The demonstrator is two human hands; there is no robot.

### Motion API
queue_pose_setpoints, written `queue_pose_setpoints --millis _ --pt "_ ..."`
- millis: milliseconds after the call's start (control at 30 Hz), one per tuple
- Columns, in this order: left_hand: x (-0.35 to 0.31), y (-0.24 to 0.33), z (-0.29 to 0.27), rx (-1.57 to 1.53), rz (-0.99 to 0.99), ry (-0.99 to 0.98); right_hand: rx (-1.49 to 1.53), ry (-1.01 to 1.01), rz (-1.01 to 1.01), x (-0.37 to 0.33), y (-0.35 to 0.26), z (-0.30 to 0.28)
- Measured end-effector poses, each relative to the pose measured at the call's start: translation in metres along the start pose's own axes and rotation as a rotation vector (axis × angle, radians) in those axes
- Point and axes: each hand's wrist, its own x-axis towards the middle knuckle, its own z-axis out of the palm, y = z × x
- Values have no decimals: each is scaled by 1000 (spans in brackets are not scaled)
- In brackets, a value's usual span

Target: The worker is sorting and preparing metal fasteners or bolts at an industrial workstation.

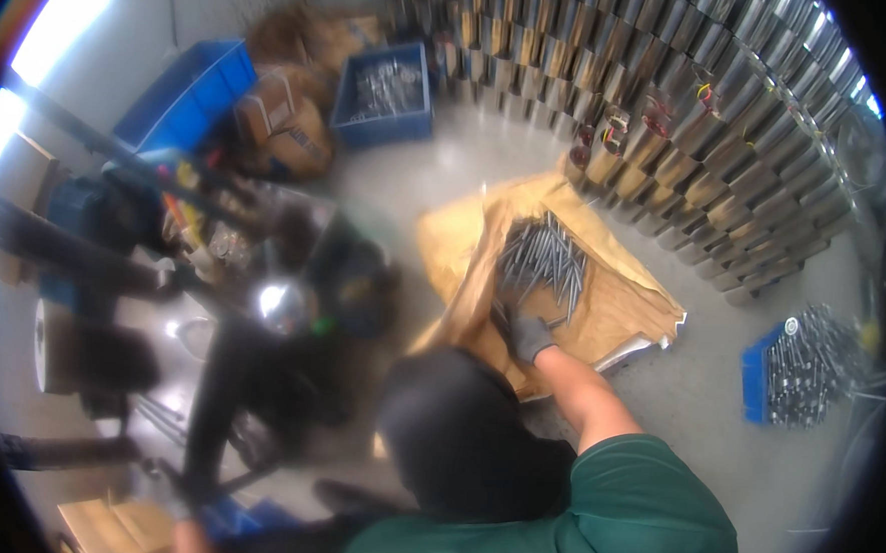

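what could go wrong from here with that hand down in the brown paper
The right hand is in the open brown paper near loose grey rods; their ends might scratch the bare forearm. The creased paper could tear if a rod snags it. Off to the right, metal parts heaped high at the blue bin might slide off.

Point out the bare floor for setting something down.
Grey floor shows between the brown paper wrapping and the right-hand blue bin; another patch lies between the wrapping and the blue crate of metal parts. Crowded: left, around the machine; upper right, stacked metal tubes.
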Motion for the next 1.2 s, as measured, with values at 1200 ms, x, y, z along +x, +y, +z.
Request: queue_pose_setpoints --millis 1200 --pt "0 10 -4 -2 -41 -50 540 64 757 -45 44 -14"
